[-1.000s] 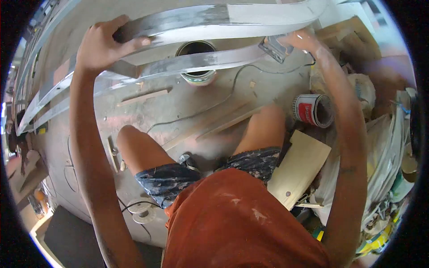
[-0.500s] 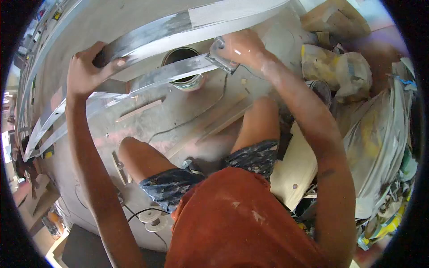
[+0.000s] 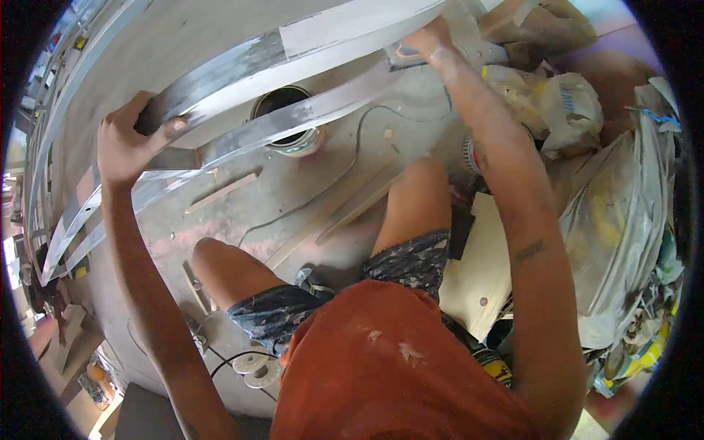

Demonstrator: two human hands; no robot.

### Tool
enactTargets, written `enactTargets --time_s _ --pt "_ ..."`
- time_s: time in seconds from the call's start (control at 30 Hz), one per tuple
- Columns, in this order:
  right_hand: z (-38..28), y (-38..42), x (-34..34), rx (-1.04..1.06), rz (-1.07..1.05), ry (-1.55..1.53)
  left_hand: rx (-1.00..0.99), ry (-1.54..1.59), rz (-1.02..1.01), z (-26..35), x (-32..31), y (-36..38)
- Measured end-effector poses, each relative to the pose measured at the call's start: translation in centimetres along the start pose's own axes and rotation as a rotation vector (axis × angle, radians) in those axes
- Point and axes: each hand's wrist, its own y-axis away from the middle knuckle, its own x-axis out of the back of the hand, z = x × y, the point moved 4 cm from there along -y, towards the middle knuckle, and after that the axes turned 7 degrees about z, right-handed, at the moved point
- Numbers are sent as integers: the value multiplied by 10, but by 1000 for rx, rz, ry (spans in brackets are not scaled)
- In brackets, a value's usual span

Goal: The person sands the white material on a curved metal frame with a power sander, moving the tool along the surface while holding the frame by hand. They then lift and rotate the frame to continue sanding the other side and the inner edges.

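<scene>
The curved frame [image 3: 242, 81] runs out past the top and left edges. Its lower rail covers part of the paint can [image 3: 287, 125] beneath. The right hand [image 3: 433, 40] hides most of its tool [image 3: 402, 54], which is too blurred to identify.

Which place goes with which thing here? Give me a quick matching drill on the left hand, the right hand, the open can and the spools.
Things:
1. left hand
2. right hand
3. open can
4. spools

Places:
A. on the floor under the curved strips
B. pressing a scraper at the far end of the strips
C. gripping the upper strip's near part
D. on the floor beside the orange shirt

Pairs: 1-C, 2-B, 3-A, 4-D
</scene>
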Motion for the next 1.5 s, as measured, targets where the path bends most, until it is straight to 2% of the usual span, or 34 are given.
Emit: enactTargets --time_s 0.03,0.07,0.13,0.23,0.37,0.47,0.53,0.67,0.77,0.83,0.93,0.97,1.03,1.07,1.13,1.17,1.23,1.33,1.43,1.5 --pt "-14 13 1 -307 50 -444 -18 -12 27 0 0 1" --pt "-16 14 -9 -303 48 -444 -34 -25 53 0 0 3" --pt "-29 24 -33 239 -16 303 -62 -15 79 -1 -1 5" --pt "-36 32 -51 314 -98 450 -85 3 96 1 0 3" --pt "20 4 -43 413 -72 545 -59 -18 77 1 1 4" --pt "36 -3 -43 475 -65 606 -60 31 85 0 -1 4" --pt "13 -8 -32 398 12 306 -63 -3 84 0 -2 4" --pt "-23 17 -30 278 21 261 -95 -26 103 0 -1 5" --pt "-10 13 -39 273 -36 331 -102 0 113 0 -2 5" --pt "23 -2 -44 490 1 310 -109 4 111 0 -1 3" --pt "33 -3 -38 593 77 321 -105 16 120 -2 -3 5" --pt "31 0 -41 592 82 320 -102 23 141 -3 -3 5" --pt "-9 12 -33 114 -45 199 -104 23 144 -6 -6 5" --pt "-24 18 -30 117 -44 199 -103 24 142 -7 -6 6" --pt "-39 29 -38 134 -251 270 -78 22 113 -3 -5 6" --pt "-39 33 -39 135 -250 266 -55 17 84 -2 -4 5" --pt "-43 32 -44 315 -71 295 -65 5 116 0 -1 6" --pt "-16 13 -35 375 -86 296 -89 0 178 1 -1 6" --pt "32 -18 -14 288 -73 262 -112 42 178 -1 -2 6" --pt "51 -45 -5 158 -203 649 -96 46 158 0 -1 4"
